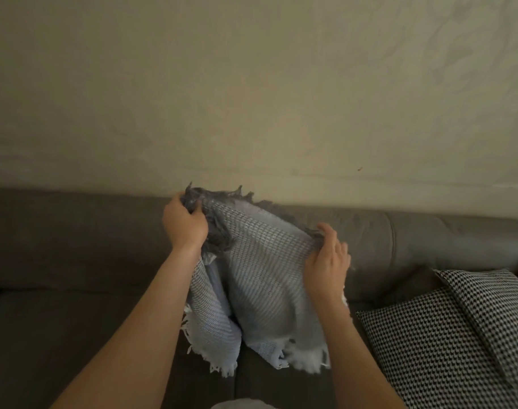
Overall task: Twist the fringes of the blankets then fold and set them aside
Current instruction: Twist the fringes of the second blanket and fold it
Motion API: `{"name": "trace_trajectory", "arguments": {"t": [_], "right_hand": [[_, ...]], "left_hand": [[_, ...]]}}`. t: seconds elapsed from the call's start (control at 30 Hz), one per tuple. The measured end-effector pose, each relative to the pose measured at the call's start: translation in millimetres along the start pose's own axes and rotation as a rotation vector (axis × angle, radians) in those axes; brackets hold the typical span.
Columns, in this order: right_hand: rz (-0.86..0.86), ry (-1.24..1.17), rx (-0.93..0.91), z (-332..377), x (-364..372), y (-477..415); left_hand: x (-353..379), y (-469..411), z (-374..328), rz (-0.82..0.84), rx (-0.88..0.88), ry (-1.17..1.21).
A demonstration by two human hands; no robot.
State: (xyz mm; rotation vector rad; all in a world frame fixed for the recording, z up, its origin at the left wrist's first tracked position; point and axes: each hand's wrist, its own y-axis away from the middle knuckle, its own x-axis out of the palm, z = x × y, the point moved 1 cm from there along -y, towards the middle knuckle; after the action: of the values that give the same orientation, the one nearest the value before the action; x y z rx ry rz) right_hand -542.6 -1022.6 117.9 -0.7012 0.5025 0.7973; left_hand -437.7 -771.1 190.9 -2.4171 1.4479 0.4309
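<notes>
A pale blue-grey woven blanket (260,278) hangs in the air in front of me, held up over the sofa. Its top edge carries a dark grey fringe (219,199); a white fringe (302,358) dangles along the bottom. My left hand (184,225) grips a bunched corner of the dark fringe at the upper left. My right hand (328,261) pinches the top edge further right and a little lower, fingers curled over the fabric. The blanket is doubled, with a second layer hanging behind on the left.
A brown-grey sofa (74,276) fills the lower half of the view, against a plain cream wall (251,98). Two black-and-white houndstooth cushions (446,338) lean at the sofa's right end. A pale object (240,404) shows at the bottom edge.
</notes>
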Motion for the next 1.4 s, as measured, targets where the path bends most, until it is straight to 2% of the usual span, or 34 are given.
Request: {"name": "trace_trajectory", "arguments": {"t": [0.07,0.17,0.3,0.4,0.5,0.67,0.73,0.77,0.83,0.9,0.97,1.03,1.1,1.17,1.2,1.3,1.4], "right_hand": [[0.001,0.144,0.005,0.1,-8.0,-6.2],[0.157,0.235,0.059,-4.5,-18.9,-10.2],[0.573,0.152,0.304,-15.6,-31.2,-28.7],[0.601,0.0,0.238,-7.6,-45.3,-38.8],[0.666,-0.232,0.211,3.5,-58.8,-45.8],[0.894,-0.243,0.327,20.9,-68.0,-48.2],[0.828,-0.444,0.5,26.8,-73.7,-45.8],[0.734,-0.591,0.62,29.6,-73.3,-44.1],[0.509,-0.912,0.835,26.7,-67.3,-46.5],[0.212,-1.19,1.012,17.6,-51.7,-48.6],[-0.06,-1.227,1.15,16.7,-46.4,-44.6],[-0.178,-1.119,1.183,8.8,-41.8,-36.6],[-0.201,-1.074,1.176,7.9,-38.6,-28.0],[-0.105,-0.962,1.119,5.3,-27.2,-18.0],[-0.044,-0.897,1.034,6.1,-21.5,-11.6],[0.17,-0.679,0.653,13.9,-3.0,7.5],[0.619,-0.576,0.229,24.2,16.0,20.6]], "left_hand": [[3.7,4.3,6.8,0.018,-0.005,-0.023],[8.4,11.6,9.6,0.044,-0.004,-0.04],[13.7,10.9,22.1,0.129,0.052,-0.066],[25.2,-0.2,50.1,0.196,0.065,-0.201],[19.6,17.2,34.8,0.275,0.098,-0.302],[24.3,26.3,28.1,0.407,0.136,-0.319],[25.6,25.5,21.9,0.442,0.154,-0.323],[26.1,24.7,18.9,0.447,0.172,-0.327],[26.7,24.1,13.6,0.455,0.187,-0.315],[29.0,21.4,15.0,0.515,0.135,-0.248],[30.6,20.4,21.4,0.602,0.046,-0.243],[31.0,18.7,31.6,0.643,-0.011,-0.276],[31.5,18.7,36.9,0.614,-0.076,-0.207],[33.2,21.4,34.8,0.535,-0.13,-0.105],[35.7,23.0,31.8,0.508,-0.149,-0.063],[46.2,31.9,19.5,0.519,-0.188,0.01],[55.3,47.8,9.5,0.687,-0.108,0.048]]}}
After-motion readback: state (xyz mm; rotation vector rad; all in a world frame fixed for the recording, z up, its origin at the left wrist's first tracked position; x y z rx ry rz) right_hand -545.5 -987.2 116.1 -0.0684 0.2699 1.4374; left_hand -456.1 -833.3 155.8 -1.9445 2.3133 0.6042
